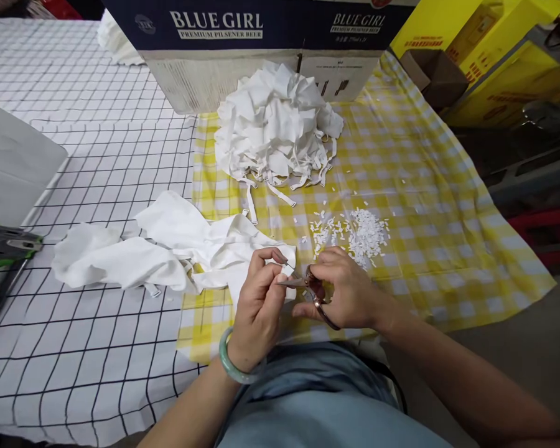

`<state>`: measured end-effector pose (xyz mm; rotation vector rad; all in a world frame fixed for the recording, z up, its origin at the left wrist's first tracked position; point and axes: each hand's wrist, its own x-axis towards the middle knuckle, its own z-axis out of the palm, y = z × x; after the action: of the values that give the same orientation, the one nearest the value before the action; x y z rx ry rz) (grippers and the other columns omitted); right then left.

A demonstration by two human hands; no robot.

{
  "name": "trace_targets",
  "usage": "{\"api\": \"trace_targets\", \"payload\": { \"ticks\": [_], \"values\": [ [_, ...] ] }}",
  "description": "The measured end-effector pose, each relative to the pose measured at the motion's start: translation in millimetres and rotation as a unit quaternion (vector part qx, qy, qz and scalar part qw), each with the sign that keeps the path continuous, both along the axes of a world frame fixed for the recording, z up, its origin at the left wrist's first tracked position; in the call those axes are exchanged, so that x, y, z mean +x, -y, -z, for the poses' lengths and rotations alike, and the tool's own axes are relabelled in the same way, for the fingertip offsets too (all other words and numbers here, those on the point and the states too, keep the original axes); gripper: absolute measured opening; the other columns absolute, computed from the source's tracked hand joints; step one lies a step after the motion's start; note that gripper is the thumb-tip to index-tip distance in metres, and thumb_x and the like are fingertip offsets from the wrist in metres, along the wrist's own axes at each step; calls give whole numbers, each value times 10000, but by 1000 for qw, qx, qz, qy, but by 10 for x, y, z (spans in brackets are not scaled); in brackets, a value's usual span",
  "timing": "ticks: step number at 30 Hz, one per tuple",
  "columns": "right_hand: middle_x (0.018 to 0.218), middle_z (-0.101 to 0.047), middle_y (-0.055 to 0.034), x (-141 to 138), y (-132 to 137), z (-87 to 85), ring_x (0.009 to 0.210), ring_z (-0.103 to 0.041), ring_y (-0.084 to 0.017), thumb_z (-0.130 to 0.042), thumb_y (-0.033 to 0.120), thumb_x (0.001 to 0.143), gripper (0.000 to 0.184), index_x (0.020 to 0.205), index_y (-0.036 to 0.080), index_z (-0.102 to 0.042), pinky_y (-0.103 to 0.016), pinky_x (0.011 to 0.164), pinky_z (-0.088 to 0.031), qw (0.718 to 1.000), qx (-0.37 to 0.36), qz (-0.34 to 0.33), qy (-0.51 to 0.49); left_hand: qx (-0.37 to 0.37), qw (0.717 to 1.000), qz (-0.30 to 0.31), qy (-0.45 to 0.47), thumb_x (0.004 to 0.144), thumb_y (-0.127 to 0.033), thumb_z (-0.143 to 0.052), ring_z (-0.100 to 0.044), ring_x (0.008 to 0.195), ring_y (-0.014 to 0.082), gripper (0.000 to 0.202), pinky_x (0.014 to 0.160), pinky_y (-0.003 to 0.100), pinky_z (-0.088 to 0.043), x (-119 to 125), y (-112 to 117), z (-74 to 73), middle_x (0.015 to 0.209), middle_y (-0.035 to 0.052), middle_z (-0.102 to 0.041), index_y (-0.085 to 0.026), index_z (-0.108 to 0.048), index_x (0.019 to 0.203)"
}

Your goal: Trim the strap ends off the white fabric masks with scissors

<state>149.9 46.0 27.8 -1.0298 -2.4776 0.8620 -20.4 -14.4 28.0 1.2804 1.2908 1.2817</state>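
My left hand (pixel 261 295) pinches the end of a white strap (pixel 288 269) that belongs to a white cloth piece (pixel 224 239) spread out to its left. In my right hand (pixel 343 286) is a small pair of scissors (pixel 315 287), fingers through the handles. The scissor blades point left and lie right at the strap end by my left fingertips. Beyond my right hand lies a heap of tiny white cut scraps (pixel 366 233). Another crumpled white cloth piece (pixel 121 255) with a strap end lies further left.
A large pile of white cloth pieces with dangling straps (pixel 277 124) sits against a beer carton (pixel 280 53). Yellow checked cloth (pixel 429 218) overlaps a white grid-patterned tablecloth (pixel 98 361). A green and grey tool (pixel 4 249) is at the left edge; yellow bags (pixel 508 81) stand right.
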Motion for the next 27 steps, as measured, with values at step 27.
{"api": "trace_targets", "payload": {
  "ticks": [27],
  "values": [
    [514, -477, 18, 123, 10, 89, 558, -427, -117, -668, 572, 785, 501, 527, 172, -511, -293, 683, -352, 999, 28, 28, 10, 70, 997, 27, -36, 973, -168, -417, -454, 1051, 215, 238, 926, 363, -400, 119, -77, 106, 911, 72, -512, -185, -601, 824]
  ]
}}
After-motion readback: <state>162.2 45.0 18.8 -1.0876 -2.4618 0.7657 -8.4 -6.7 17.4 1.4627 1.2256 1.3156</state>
